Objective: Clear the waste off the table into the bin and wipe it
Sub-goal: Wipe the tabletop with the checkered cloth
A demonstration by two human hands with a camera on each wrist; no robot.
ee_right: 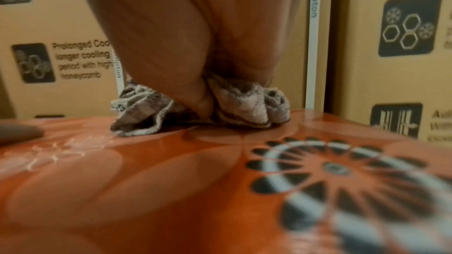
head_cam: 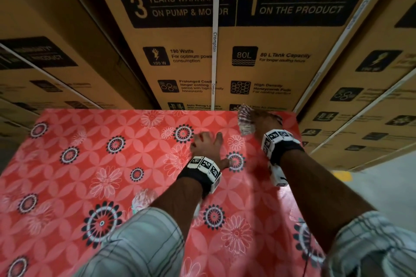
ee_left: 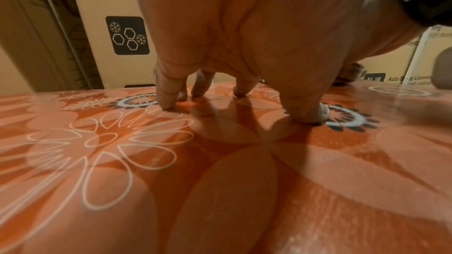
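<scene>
A red table [head_cam: 94, 155] with a flower-patterned cover fills the head view. My right hand [head_cam: 262, 120] presses a crumpled checked cloth [head_cam: 245, 119] onto the table's far right corner, fingers curled into its folds. In the right wrist view the cloth [ee_right: 247, 103] bunches under my right hand [ee_right: 203, 101]. My left hand [head_cam: 206, 144] rests spread on the table's middle, fingertips [ee_left: 168, 101] and thumb down on the table [ee_left: 220, 181], holding nothing. A small white crumpled scrap [head_cam: 141, 200] lies by my left forearm, partly hidden.
Tall cardboard appliance boxes [head_cam: 225, 40] stand tight against the table's far edge and along both sides. A grey floor [head_cam: 382, 189] with a yellow mark shows to the right of the table. No bin is in view.
</scene>
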